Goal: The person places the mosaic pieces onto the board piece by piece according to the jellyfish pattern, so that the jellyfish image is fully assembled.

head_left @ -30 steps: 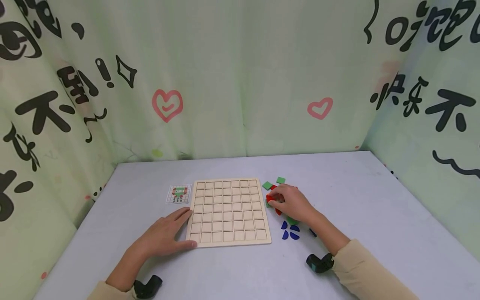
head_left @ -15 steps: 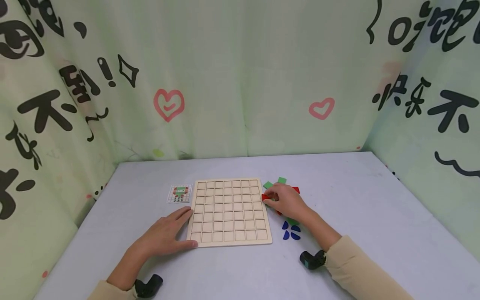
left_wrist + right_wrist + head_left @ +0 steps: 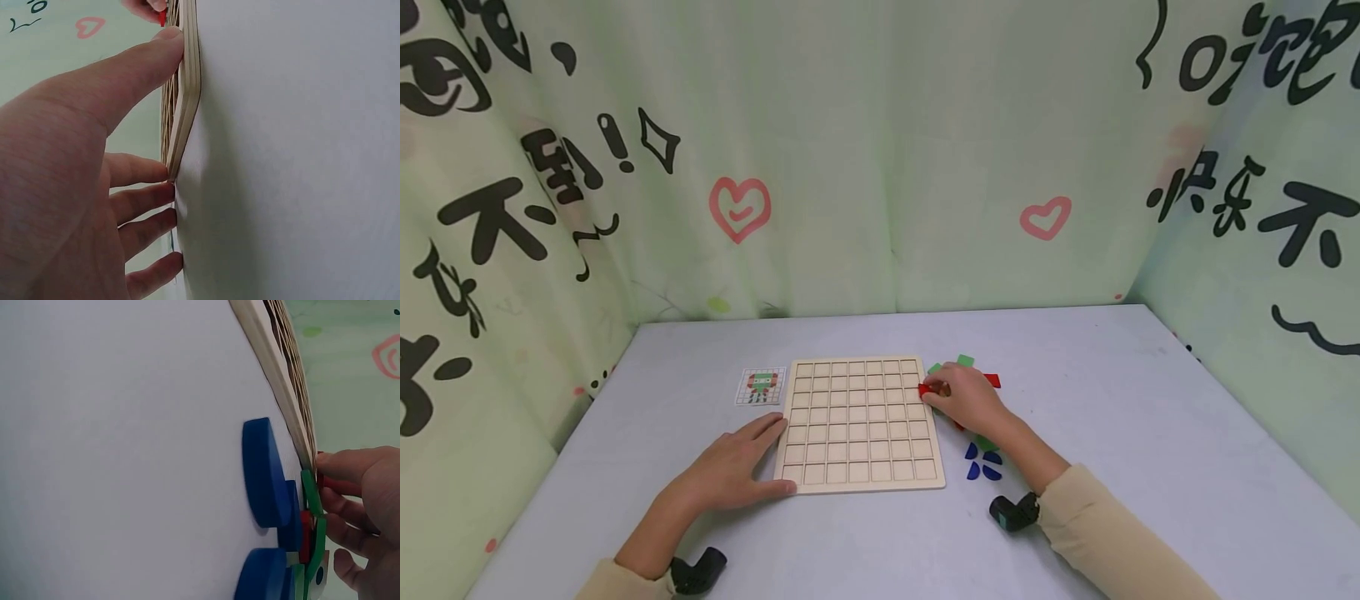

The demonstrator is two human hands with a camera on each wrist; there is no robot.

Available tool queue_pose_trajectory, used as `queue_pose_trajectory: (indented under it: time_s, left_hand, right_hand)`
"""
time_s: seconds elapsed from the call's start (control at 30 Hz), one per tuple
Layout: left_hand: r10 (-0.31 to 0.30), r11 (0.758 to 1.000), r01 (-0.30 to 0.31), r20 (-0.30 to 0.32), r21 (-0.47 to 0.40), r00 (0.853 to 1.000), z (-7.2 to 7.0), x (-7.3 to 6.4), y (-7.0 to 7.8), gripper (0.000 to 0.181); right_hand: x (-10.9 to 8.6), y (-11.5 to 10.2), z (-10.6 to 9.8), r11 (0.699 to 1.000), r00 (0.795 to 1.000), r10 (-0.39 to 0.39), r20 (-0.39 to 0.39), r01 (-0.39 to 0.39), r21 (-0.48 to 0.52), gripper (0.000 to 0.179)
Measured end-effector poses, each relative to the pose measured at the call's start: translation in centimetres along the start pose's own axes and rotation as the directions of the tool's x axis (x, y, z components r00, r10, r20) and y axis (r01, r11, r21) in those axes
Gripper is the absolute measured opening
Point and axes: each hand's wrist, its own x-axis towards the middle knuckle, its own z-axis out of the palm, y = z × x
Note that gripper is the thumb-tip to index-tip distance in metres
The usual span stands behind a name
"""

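A wooden grid board [image 3: 859, 433] with shallow square cells lies mid-table. My left hand [image 3: 722, 471] rests against its left side, thumb on the near-left corner and fingers extended along the edge; the left wrist view shows thumb and fingertips touching the board's rim. Over the board's right edge, my right hand [image 3: 966, 398] pinches a small red piece [image 3: 923, 389] between thumb and fingers. Much of that piece is hidden by the fingers. Under and around this hand lie green pieces [image 3: 966, 360] and another red piece [image 3: 992, 380].
Several blue rounded pieces [image 3: 991, 472] lie right of the board, seen large in the right wrist view. Left of the board is a small card [image 3: 762, 387] printed with a gridded red and green figure. A patterned curtain [image 3: 880, 167] stands behind the table.
My right hand has moved left with the red piece, from the loose pieces to the board's right edge. The left hand has stayed in place.
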Motion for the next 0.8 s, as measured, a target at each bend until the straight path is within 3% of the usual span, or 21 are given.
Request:
queue_pose_trajectory:
  time_s: [0.8]
  left_hand:
    - [0.027, 1.0, -0.027, -0.004, 0.011, 1.0, -0.03, -0.15, 0.03, 0.093]
  right_hand:
    - [1.04, -0.58, 0.46, 1.0, 1.0, -0.019, -0.013, 0.019, -0.013, 0.027]
